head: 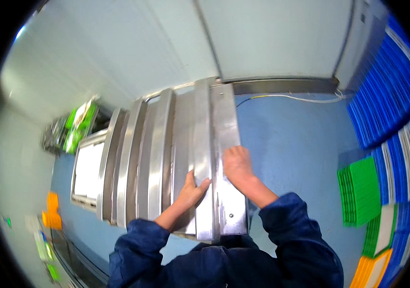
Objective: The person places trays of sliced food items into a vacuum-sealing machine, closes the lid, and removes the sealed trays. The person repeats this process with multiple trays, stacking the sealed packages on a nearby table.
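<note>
A stainless-steel frame with several raised parallel ridges stands in front of me. My left hand straddles the ridge nearest the right end, its thumb on one side and fingers on the other. Beside that ridge runs a flat steel end plate with a small round fastener near its close corner. My right hand is curled into a fist over the plate's outer edge. Its fingertips are hidden, so I cannot see whether anything is in them.
A white panel lies at the frame's left end. Bright green items sit beyond it, and an orange object at far left. Blue stacked panels and a green stack line the right. A cable crosses the blue floor.
</note>
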Available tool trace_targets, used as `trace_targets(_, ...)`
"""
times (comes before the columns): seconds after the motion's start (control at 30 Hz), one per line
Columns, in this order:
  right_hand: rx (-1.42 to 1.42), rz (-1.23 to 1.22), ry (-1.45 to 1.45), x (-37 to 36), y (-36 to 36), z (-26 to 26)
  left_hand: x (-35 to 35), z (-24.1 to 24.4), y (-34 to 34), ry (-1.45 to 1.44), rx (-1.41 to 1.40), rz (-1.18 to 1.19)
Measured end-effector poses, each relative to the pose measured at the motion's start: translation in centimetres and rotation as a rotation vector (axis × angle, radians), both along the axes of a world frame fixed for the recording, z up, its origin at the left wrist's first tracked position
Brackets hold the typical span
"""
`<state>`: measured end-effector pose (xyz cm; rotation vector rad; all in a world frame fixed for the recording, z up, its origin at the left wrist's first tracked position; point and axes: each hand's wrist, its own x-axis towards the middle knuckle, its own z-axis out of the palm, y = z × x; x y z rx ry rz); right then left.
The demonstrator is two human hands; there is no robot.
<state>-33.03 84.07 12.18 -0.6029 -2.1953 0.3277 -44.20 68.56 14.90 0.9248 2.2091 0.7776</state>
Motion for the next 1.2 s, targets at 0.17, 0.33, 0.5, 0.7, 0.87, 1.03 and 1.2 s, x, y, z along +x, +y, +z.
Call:
trace_targets(0.17,-0.171,0.007,-0.095,6.3,-5.4,3.0,1.4,0.3,-0.7,0.006,-0.033,-0.028)
trace_targets(0.33,-0.245,-0.147,-0.030,8.2,-12.9,4.7,2.6,2.5,-7.1,0.244,0.533,-0.109)
trace_targets(0.5,-0.243,-0.024,0.041,3.3,-23.5,6.4,0.8,1.2,-24.3,0.574,1.018,-0.104)
trace_targets(0.7,-0.309,0.615,-0.130,-9.0,-41.6,6.0,0.7,-12.1,-54.4,0.056,-0.193,0.450)
trace_targets(0.87,-0.360,1.126,-0.262,-18.1,-56.8,3.7,8.7,-17.4,-74.1,-0.130,-0.664,0.779)
trace_targets(1.03,-0.295,1.146,-0.544,-26.7,-65.0,1.3,15.9,-30.2,-84.5,-0.102,-0.797,1.220)
trace_targets(1.2,-0.256,0.779,-0.244,-42.8,-65.3,-1.8,8.5,-32.1,-81.9,-0.272,-0.531,1.275)
